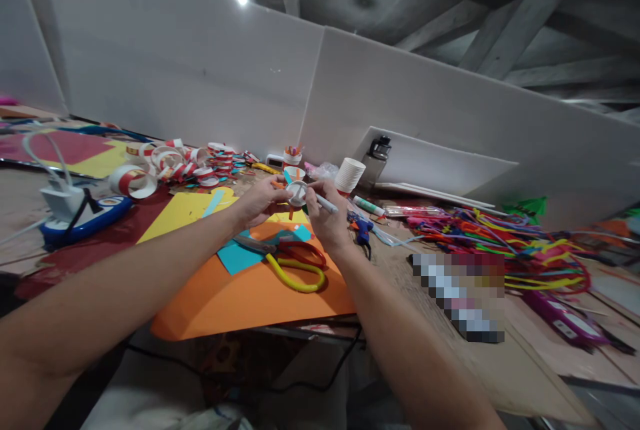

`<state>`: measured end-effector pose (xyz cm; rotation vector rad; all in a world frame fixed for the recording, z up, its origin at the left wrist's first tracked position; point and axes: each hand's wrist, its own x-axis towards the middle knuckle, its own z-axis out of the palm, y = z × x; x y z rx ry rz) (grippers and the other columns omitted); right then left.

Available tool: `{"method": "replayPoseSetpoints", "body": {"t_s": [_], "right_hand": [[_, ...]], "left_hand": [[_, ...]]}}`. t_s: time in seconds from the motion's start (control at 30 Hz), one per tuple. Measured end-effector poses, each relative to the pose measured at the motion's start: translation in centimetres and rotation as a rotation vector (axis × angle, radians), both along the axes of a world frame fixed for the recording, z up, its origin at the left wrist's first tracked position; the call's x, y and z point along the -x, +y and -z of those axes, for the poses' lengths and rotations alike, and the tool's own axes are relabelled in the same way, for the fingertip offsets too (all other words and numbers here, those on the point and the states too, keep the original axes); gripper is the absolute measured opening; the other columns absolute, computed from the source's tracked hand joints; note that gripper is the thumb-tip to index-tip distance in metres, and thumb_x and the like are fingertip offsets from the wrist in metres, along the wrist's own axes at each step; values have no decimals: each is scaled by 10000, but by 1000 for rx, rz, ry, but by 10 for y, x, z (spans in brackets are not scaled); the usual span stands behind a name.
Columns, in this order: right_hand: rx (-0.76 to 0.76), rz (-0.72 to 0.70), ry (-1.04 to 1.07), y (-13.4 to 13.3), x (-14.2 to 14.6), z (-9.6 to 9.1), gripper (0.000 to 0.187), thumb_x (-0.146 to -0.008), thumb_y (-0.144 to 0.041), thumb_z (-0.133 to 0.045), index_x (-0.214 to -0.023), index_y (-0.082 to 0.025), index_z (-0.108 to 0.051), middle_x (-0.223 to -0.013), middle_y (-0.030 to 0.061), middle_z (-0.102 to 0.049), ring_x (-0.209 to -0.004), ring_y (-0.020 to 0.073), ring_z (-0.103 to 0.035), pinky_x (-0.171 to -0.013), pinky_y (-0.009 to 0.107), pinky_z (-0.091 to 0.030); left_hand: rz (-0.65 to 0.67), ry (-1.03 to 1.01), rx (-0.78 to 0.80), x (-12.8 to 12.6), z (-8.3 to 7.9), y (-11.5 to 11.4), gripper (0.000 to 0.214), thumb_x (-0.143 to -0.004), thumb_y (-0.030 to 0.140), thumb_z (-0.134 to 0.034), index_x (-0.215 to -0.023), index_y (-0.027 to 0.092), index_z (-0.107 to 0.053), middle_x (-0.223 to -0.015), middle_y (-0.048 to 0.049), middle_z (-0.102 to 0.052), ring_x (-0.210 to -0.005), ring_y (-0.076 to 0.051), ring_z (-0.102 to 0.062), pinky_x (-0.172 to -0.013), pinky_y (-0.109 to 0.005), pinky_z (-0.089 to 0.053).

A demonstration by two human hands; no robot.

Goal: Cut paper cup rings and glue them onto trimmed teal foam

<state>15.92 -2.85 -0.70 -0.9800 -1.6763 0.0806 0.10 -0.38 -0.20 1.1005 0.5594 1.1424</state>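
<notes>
White round paper piece with orange strips [297, 195] is held above flat orange paper sheet [210, 300], pinched by fingers of left hand [260, 203]; white cylindrical pen [327, 204] is pinched by right hand [330, 221].

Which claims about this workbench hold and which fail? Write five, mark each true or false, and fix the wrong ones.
1. The right hand holds a pale, pen-like tool. True.
2. The left hand lies flat on the table. False: the left hand is raised, its fingers holding a white round piece.
3. Both handles of the scissors are blue. False: on the scissors, one handle is red and the other yellow.
4. A white adapter sits on the blue socket block. True.
5. The stack of white cups stands at the far left end of the table. False: the stack of white cups is beside the dark-capped bottle, beyond the right hand.
</notes>
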Motion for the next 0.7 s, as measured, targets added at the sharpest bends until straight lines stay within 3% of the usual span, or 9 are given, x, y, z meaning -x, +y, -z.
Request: {"method": "replayPoseSetpoints", "body": {"t_s": [0.2,0.37,0.7], "right_hand": [[-10,0,-6,-2,-1,-2,117,-879,-302,-497,-829,-213,-552,-749,-7,-639,-650,132,-587,-623,255,-448],[-2,-43,64,-1,0,-2,126,-893,-308,-484,-855,-207,-549,-763,1,-639,-676,137,-602,-641,260,-462],[-10,-35,47,-1,1,-1,107,-887,-285,-502,-853,-205,-564,-762,-3,-647,-683,136,-612,-641,252,-460]], "left_hand": [[64,-38,-30,0,4,4,287,-735,188,-722,-931,159,-514,-861,-60,-683,-710,-184,-690,-659,-364,-585],[46,-58,-30,0,6,8,251,-762,165,-699,-930,161,-512,-880,-74,-691,-739,-193,-698,-719,-417,-588],[67,-42,-38,0,7,8,190,-767,161,-696,-866,143,-535,-820,-62,-691,-734,-183,-699,-739,-389,-588]]}}
